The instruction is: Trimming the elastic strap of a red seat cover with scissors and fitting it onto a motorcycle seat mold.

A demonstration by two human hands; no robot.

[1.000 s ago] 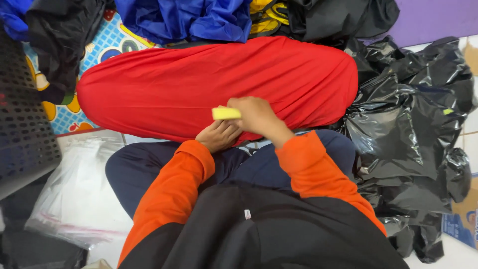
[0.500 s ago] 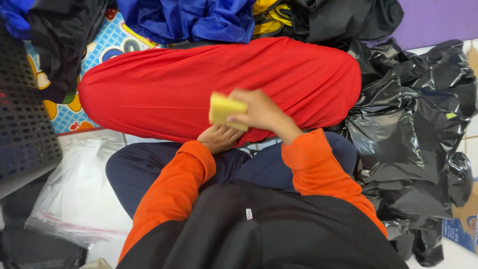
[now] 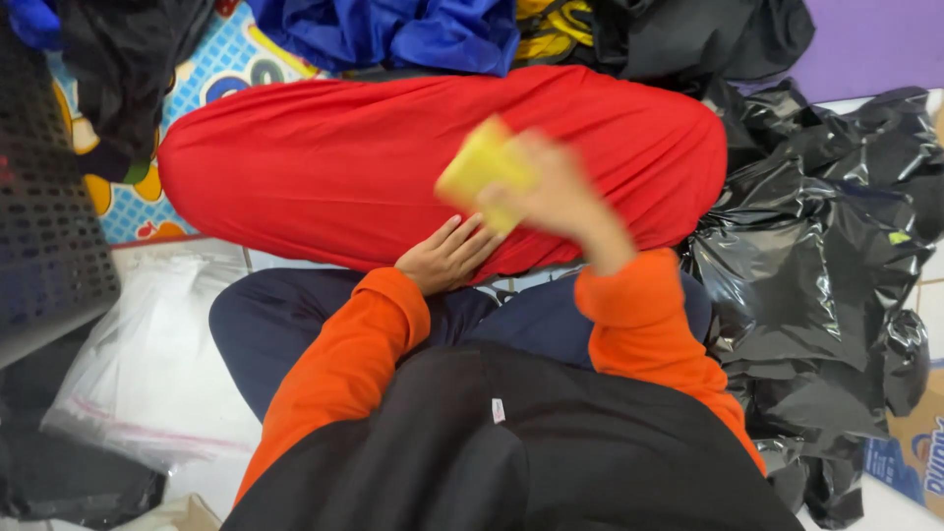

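1. The yellow pad [image 3: 479, 165], a small flat squarish block that may be a sponge or a chalk-like block, is in the head view, the only view there is. It is held up above the red cloth [image 3: 344, 167], near the middle of the picture. It is blurred, so its edges and surface are hard to read.
2. The right hand [image 3: 551, 192] is closed on the yellow pad, fingers pinching its right-hand edge. The hand is blurred too.
3. The left hand [image 3: 447, 256] lies flat, fingers spread and nothing in them, pressing on the lower edge of the red cloth just below the pad.
4. The red cloth is stretched smooth over a long rounded form lying across the person's lap. It looks soft and thin and likely to slide, which the flat palm guards against.
5. By its look the pad is light and somewhat yielding. A pinch across its short sides, as here, seems the sound place to take it, leaving the broad face free.
6. Around: crumpled black plastic bags [image 3: 826, 256] to the right, clear plastic bags [image 3: 147, 364] on the floor to the left, a dark perforated crate [image 3: 49, 226] at the left edge, blue fabric [image 3: 393, 34] above, and a patterned mat [image 3: 211, 74] under it.
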